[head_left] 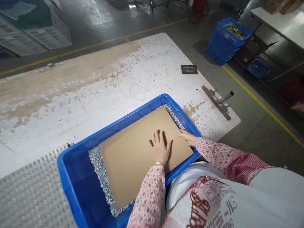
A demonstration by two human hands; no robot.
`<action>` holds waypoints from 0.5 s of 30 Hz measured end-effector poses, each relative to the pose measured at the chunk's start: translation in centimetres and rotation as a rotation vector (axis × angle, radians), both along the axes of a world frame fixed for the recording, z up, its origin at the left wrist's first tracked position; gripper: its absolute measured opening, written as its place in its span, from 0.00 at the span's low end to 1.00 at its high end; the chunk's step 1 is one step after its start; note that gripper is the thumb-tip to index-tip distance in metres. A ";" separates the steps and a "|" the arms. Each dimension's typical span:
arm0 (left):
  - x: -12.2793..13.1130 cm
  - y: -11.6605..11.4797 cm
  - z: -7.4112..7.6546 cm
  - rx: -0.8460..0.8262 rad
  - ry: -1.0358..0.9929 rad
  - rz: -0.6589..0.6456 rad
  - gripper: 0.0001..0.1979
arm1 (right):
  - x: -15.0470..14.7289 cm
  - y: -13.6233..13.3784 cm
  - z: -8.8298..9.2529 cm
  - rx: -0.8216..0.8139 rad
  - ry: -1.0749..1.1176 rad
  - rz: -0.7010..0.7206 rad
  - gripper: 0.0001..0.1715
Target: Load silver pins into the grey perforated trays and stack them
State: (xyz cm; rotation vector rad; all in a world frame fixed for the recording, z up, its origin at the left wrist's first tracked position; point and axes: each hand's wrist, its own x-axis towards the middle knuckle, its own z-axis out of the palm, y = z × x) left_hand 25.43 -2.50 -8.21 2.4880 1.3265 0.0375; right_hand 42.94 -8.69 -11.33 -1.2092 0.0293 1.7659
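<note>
A flat sheet of brown cardboard (pixel 133 155) lies inside a long blue plastic bin (pixel 68 177). Many small silvery metal pieces (pixel 101 174) show along the sheet's left and far right edges; the sheet covers the rest. My left hand (pixel 160 148) rests palm down on the cardboard, its fingers spread and holding nothing. At the sheet's right edge is my right hand (pixel 189 137), fingers stretched out and touching the cardboard, close to the bin's right wall. Part of the right hand's underside is hidden.
The bin stands on a worn white table (pixel 147 69). A silvery, bumpy surface (pixel 35 193) lies left of it. Near the table's right edge are a dark flat plate (pixel 189 69) and a metal bracket (pixel 217 103). A blue crate (pixel 223 44) stands on the floor beyond.
</note>
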 end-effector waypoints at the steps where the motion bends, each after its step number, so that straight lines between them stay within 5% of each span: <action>1: -0.3 -0.3 -0.1 0.017 0.000 0.023 0.33 | -0.1 -0.2 -0.1 -0.030 0.067 0.025 0.19; 10: -2.3 -1.4 0.4 0.024 -0.028 -0.014 0.32 | -2.2 -1.6 0.1 -0.111 0.330 0.313 0.10; 15: -3.7 -1.2 0.1 -0.070 -0.110 0.016 0.34 | -3.0 -1.3 0.4 -0.124 0.249 0.201 0.10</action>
